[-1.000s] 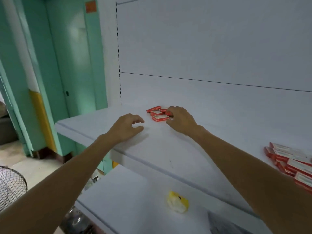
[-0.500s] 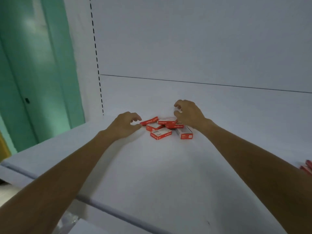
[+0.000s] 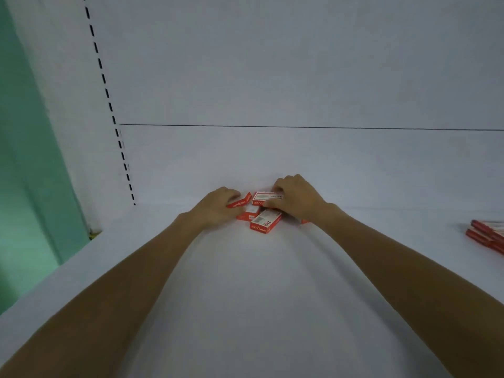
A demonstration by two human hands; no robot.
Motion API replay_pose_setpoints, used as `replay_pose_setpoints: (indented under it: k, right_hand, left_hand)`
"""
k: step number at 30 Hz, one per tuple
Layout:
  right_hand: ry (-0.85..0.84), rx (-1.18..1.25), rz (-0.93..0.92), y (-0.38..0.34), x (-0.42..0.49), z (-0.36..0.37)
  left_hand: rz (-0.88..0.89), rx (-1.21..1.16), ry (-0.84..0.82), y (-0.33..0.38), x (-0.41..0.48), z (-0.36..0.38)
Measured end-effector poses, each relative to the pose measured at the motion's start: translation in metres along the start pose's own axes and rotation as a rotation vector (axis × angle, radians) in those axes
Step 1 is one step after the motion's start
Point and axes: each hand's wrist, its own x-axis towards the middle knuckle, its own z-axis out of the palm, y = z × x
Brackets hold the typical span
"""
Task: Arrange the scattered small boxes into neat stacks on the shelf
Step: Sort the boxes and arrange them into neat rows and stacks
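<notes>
Several small red and white boxes lie in a loose heap near the back of the white shelf (image 3: 245, 282). My left hand (image 3: 215, 207) pinches one tilted red box (image 3: 240, 202) at the heap's left side. My right hand (image 3: 296, 199) holds a box (image 3: 263, 198) with its white face up, fingers curled over its far edge and thumb on its near side. In front of them one box (image 3: 265, 224) lies flat with a barcode showing, and another (image 3: 248, 215) is partly hidden under my left hand.
A second group of red boxes (image 3: 488, 236) sits at the shelf's right edge of view. The white back panel (image 3: 300, 77) rises just behind the heap. A slotted upright (image 3: 109, 96) and a green wall (image 3: 32, 173) stand at the left.
The view has moved closer and over the shelf. My left hand has reached the heap and taken hold of a tilted box. My right hand has come down onto a box.
</notes>
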Motion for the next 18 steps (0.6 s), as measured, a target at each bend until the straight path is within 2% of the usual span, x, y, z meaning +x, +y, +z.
replay_pose_setpoints:
  k: [7, 13, 18]
  right_hand:
    - [-0.036, -0.101, 0.009, -0.015, -0.005, 0.0]
    - [0.027, -0.091, 0.071, -0.019, -0.011, 0.004]
    - [0.092, -0.077, 0.169, -0.009, -0.031, -0.003]
  left_hand:
    - [0.044, 0.041, -0.135, -0.021, -0.003, -0.006]
    - [0.062, 0.018, 0.044, -0.024, -0.011, -0.013]
    - [0.163, -0.026, 0.065, -0.004, -0.015, -0.016]
